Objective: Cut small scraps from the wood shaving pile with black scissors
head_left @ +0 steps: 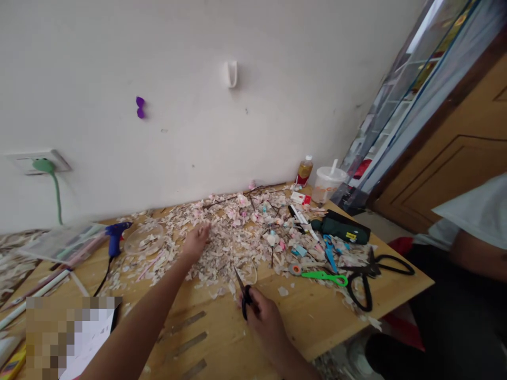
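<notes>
My right hand (266,319) grips a pair of black-handled scissors (242,287) above the wooden tabletop. The blades point away from me, toward a wide pile of pale, petal-like scraps (225,248). My left hand (196,241) reaches into the left part of this pile, its fingers curled. Whatever those fingers hold, if anything, is too small to make out. Beyond my hands, a twig with pink blossoms (236,215) lies on the scraps.
At right lie large black scissors (370,272), green scissors (322,276) and a dark folded umbrella (343,229). A bottle (304,171) and lidded cup (327,184) stand by the wall. At left are a blue glue gun (114,237) and clear dish (143,238). Another person (467,253) sits right.
</notes>
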The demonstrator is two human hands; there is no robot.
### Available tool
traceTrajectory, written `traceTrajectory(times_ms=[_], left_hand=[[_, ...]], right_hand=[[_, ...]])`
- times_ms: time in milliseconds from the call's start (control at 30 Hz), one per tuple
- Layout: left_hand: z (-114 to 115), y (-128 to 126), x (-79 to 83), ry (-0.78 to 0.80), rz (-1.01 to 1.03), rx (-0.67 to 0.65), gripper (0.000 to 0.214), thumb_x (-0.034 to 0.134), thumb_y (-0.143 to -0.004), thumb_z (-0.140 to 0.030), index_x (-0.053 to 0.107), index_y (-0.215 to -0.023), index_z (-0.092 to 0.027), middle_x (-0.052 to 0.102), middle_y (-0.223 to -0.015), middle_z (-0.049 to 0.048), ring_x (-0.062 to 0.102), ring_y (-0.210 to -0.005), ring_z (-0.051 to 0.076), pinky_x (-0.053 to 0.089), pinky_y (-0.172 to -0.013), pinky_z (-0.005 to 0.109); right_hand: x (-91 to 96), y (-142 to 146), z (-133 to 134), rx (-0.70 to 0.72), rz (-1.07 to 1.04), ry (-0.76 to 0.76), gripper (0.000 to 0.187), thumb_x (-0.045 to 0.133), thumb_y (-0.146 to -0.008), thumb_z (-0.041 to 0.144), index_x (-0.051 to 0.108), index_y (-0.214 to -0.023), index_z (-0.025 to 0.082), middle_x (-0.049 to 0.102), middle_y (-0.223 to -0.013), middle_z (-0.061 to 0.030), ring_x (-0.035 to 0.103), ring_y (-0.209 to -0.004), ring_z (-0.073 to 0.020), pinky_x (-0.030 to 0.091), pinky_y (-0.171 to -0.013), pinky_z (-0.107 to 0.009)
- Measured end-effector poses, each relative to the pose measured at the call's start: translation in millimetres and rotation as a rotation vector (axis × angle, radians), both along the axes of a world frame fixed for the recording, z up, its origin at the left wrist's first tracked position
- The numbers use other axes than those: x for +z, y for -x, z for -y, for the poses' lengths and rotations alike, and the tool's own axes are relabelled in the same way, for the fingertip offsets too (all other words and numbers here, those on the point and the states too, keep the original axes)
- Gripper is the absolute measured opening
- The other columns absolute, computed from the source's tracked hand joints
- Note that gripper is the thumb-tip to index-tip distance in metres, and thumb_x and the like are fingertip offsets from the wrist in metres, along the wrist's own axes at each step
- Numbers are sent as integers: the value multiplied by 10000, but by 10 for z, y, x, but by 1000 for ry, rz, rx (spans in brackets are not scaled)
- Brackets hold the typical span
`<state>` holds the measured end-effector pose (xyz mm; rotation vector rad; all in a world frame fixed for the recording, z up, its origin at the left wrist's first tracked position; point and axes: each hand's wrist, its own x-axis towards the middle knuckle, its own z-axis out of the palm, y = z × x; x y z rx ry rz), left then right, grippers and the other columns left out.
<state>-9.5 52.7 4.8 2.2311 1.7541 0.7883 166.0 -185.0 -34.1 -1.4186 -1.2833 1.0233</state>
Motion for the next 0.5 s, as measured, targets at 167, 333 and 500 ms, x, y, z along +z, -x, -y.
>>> traceTrajectory(times_ms=[167, 333, 500], left_hand=[[-142, -47, 480, -241, 180, 45, 473, 287, -967, -484, 643, -1039, -181, 685, -975, 83, 624, -968, 235, 455, -830, 333], [-121, -220, 871, -469, 262, -114, 373, 311, -975, -329, 649, -1066, -200, 655, -1167, 87, 573, -1130, 229, 409, -1007, 381], [-234, -368, 618, -162, -239, -128, 379, 452, -901, -260, 629, -1236, -278, 394, -1529, 56, 304, -1385, 350, 264, -1107, 541]], right_hand=[[-13, 3, 17, -12, -13, -14, 144, 489, -842, 224, 623, -883, 189, 654, -764, -19, 595, -672, -128, 450, -655, -193], [6, -3, 26, -26, 6, -8, 137, 502, -841, 222, 633, -874, 196, 651, -767, -18, 587, -664, -130, 438, -638, -193], [56, 1, 19, -22, 16, 14, 161, 495, -868, 269, 637, -882, 195, 629, -724, -11, 570, -626, -126, 414, -593, -186]])
